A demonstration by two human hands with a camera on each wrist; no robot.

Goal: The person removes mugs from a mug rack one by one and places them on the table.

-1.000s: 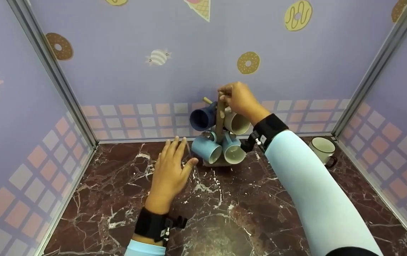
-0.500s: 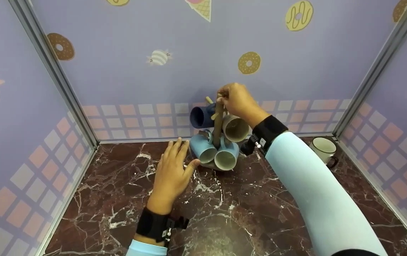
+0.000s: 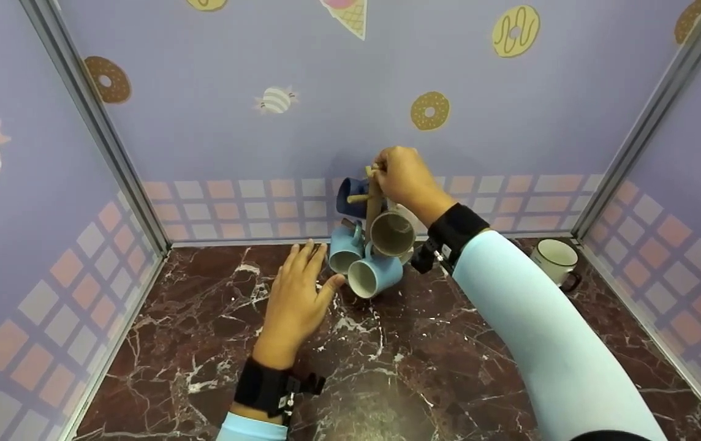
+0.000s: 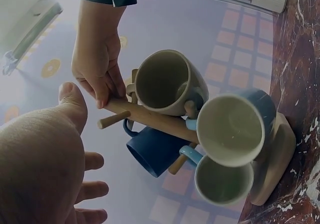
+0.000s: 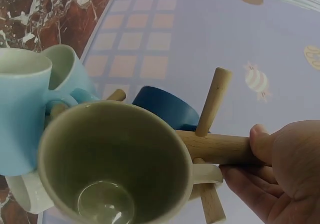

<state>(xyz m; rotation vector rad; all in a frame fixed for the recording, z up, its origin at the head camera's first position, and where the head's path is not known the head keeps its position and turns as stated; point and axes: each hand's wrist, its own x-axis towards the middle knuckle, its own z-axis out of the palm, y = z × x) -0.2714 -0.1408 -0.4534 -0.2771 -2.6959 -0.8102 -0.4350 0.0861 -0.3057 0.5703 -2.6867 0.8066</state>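
A wooden mug tree (image 4: pixel 150 118) with pegs stands near the back wall in the head view. My right hand (image 3: pixel 409 177) pinches the top of its post between thumb and fingers. A cream mug (image 3: pixel 392 234) and a dark blue mug (image 3: pixel 350 197) hang on upper pegs. Lower down hang two light blue mugs, a front one (image 3: pixel 381 275) and a left one (image 3: pixel 344 248). In the right wrist view another pale mug (image 5: pixel 30 194) shows partly, low at the left. My left hand (image 3: pixel 295 300) is held with straight fingers left of the tree, apart from the mugs in the left wrist view.
A white mug (image 3: pixel 556 260) with a dark handle stands on the marbled tabletop (image 3: pixel 203 343) at the back right. Patterned panels (image 3: pixel 203 122) enclose the back and both sides.
The mug tree has turned under my right hand. Its front mugs have swung left, and the dark blue mug has shifted right and back. My left hand has hardly moved.
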